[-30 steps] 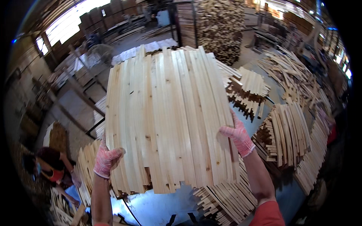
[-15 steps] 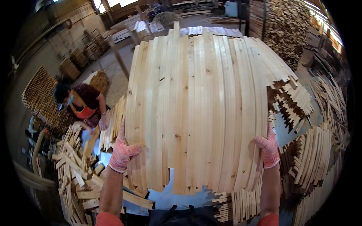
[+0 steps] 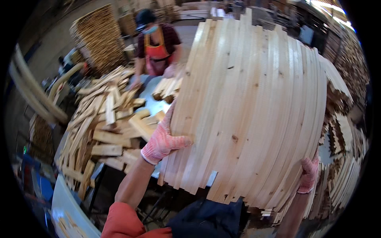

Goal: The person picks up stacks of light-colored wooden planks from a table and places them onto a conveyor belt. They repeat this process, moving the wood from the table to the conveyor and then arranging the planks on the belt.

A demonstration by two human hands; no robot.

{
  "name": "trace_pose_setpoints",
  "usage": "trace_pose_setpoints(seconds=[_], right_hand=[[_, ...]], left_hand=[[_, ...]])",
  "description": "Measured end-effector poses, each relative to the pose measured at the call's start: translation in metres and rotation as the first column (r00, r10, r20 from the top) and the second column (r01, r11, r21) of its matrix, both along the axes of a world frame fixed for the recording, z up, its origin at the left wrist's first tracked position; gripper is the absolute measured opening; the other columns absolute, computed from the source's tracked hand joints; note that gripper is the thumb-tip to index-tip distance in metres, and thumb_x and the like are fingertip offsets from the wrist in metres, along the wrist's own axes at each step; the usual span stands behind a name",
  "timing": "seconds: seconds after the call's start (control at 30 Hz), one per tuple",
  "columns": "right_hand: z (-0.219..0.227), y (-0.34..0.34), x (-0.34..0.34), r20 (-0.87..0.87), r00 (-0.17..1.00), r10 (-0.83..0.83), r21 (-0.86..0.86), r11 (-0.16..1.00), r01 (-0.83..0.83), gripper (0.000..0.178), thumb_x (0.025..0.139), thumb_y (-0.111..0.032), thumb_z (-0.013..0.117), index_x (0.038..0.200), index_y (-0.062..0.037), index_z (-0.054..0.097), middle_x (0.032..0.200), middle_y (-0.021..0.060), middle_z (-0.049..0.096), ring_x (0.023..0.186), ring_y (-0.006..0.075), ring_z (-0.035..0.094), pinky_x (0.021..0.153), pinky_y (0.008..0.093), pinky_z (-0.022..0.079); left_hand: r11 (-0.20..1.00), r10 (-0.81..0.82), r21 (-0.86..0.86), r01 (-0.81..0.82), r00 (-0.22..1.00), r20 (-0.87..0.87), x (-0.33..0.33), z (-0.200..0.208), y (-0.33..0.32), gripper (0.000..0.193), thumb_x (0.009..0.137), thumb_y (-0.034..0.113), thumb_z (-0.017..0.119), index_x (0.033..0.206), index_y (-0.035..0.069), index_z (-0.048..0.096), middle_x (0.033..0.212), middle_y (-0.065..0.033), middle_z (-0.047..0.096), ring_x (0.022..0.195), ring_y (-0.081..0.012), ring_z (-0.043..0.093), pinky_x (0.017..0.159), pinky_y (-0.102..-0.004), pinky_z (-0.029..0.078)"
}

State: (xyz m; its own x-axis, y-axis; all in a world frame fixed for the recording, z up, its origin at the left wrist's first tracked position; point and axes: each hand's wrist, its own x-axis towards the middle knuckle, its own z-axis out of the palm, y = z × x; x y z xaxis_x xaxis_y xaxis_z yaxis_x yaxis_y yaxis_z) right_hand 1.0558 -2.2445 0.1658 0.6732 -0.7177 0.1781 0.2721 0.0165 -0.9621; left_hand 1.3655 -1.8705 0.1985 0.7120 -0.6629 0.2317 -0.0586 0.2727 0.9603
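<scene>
Gloved left hand [image 3: 163,139] and right hand [image 3: 308,174] clamped on opposite edges of a wide bundle of wooden slats [image 3: 254,115] between them. Likely risk: loose slats sliding out if squeeze eases.

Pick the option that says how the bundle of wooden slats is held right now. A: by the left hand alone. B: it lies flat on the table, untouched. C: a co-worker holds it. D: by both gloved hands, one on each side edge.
D: the left hand in a pink knit glove presses the left edge of the bundle of wooden slats, and the right hand grips its lower right edge.
</scene>
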Motion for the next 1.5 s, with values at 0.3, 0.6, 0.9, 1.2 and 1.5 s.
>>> trace_pose_setpoints(seconds=[0.3, 0.6, 0.9, 1.2, 1.5], right_hand=[[-0.013, 0.126, -0.004, 0.098, 0.947, 0.305, -0.067, 0.952, -0.299, 0.104, 0.078, -0.037, 0.087, 0.16, 0.0006, 0.036, 0.141, 0.0181, 0.058, 0.121, 0.03, 0.063, 0.104, 0.0408, 0.052], [0.08, 0.245, -0.106, 0.073, 0.872, 0.484, -0.133, 0.871, -0.472, 0.102, 0.083, -0.03, 0.081, 0.165, -0.0009, 0.028, 0.092, 0.0001, 0.06, 0.068, 0.008, 0.049, 0.056, 0.0238, 0.036], [0.164, 0.33, -0.092, 0.014, 0.501, 0.865, -0.143, 0.498, -0.855, 0.121, 0.064, -0.045, 0.096, 0.162, -0.0027, 0.038, 0.133, 0.0093, 0.063, 0.113, 0.0206, 0.064, 0.094, 0.0335, 0.053], [0.171, 0.464, -0.128, -0.106, 0.241, 0.965, -0.177, 0.22, -0.959, 0.109, 0.066, -0.04, 0.091, 0.158, -0.0053, 0.044, 0.138, 0.0068, 0.062, 0.123, 0.0225, 0.06, 0.103, 0.0358, 0.049], [0.181, 0.686, -0.224, -0.013, 0.024, 1.0, -0.264, 0.019, -0.964, 0.119, 0.067, -0.057, 0.096, 0.158, -0.0024, 0.042, 0.14, 0.0081, 0.061, 0.125, 0.0223, 0.06, 0.106, 0.0371, 0.047]], left_hand=[[0.921, 0.386, 0.006, -0.39, 0.912, 0.14, -0.152, 0.023, 0.234, 0.135, 0.065, 0.022, 0.096, 0.17, 0.007, 0.014, 0.167, -0.0094, 0.033, 0.152, -0.0209, 0.032, 0.124, -0.0357, 0.026], [0.726, 0.687, -0.041, -0.686, 0.724, 0.062, -0.463, 0.116, 0.39, 0.133, 0.068, 0.028, 0.098, 0.171, 0.012, 0.015, 0.164, -0.0055, 0.039, 0.149, -0.0196, 0.035, 0.123, -0.0375, 0.029], [0.356, 0.927, 0.081, -0.931, 0.362, 0.095, -0.652, 0.171, 0.391, 0.129, 0.071, 0.026, 0.095, 0.17, 0.009, 0.015, 0.163, -0.009, 0.039, 0.149, -0.0196, 0.037, 0.123, -0.0391, 0.032], [0.086, 0.996, -0.022, -0.996, 0.085, 0.042, -0.803, 0.162, 0.442, 0.128, 0.07, 0.027, 0.097, 0.17, 0.01, 0.018, 0.163, -0.0062, 0.04, 0.151, -0.0215, 0.036, 0.125, -0.0411, 0.029], [-0.11, 0.988, -0.053, -0.992, -0.115, 0.099, -0.964, 0.177, 0.591, 0.135, 0.066, 0.036, 0.098, 0.17, 0.008, 0.018, 0.165, -0.0067, 0.038, 0.152, -0.0216, 0.034, 0.125, -0.0387, 0.027]])
